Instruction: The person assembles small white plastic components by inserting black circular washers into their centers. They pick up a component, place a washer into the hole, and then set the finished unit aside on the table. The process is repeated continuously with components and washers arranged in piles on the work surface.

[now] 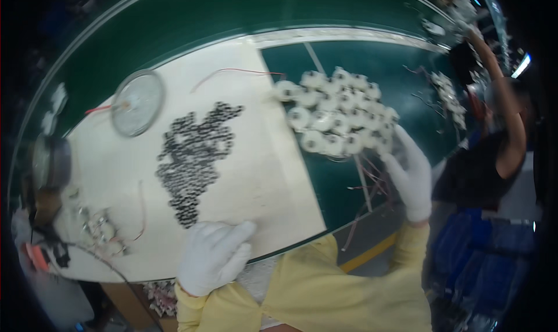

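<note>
My right hand, in a white glove, is at the right edge of a cluster of white round parts with dark centres. Its thumb and fingers are spread and touch the outermost parts; the fingertips are partly lost among them. By the near edge of the pale board rests my left hand, gloved too, its fingers apart and pointing right. I see nothing in it. Just beyond it, a pile of small black rings spreads over the board.
A round clear dish stands on the board's far left, with a red wire beside it. Small metallic parts with wires lie at the near left. Thin reddish wires hang near my right hand. A co-worker is at the right.
</note>
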`<state>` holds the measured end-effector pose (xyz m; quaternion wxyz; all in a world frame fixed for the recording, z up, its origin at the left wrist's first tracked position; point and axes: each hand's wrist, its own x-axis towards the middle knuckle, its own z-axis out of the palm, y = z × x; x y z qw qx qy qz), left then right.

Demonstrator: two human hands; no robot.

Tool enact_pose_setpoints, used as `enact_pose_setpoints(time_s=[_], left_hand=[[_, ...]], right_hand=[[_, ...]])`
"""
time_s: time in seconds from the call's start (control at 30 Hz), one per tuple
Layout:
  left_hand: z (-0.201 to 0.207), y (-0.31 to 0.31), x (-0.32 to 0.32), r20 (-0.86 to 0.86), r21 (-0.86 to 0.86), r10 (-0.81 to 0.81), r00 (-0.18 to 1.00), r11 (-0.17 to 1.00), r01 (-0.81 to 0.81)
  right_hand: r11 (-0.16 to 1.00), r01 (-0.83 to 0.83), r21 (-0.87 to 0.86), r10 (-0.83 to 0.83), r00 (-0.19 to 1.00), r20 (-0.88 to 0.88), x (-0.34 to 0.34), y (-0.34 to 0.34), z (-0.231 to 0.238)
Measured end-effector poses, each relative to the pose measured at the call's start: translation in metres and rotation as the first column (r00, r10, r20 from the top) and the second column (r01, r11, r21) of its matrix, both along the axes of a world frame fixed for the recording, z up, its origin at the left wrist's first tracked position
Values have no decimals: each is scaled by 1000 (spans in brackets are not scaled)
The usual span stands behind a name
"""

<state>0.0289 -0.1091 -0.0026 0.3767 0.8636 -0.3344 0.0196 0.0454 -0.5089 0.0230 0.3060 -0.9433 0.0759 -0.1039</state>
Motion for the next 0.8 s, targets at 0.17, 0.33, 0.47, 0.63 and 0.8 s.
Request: enact_pose_setpoints(time_s=[0.17,0.33,0.47,0.63,0.8], left_hand=[[23,19,-3,78,13,77,994,997,-78],[53,73,-5,330,71,396,857,895,-441],[31,150,-9,576,51,676,460,531,-846],[12,232,-3,459,128,815,354,334,-934],[27,285,38,120,133,946,301,286,-949]], right_hand=[[999,4,52,-8,997,78,-5,4,-21],[997,50,-57,-44,993,107,-26,-10,-23],[996,37,-83,-22,984,175,-45,-16,-16],[969,-192,154,174,977,124,-56,20,-24],[563,-758,329,714,647,269,-39,134,-24]])
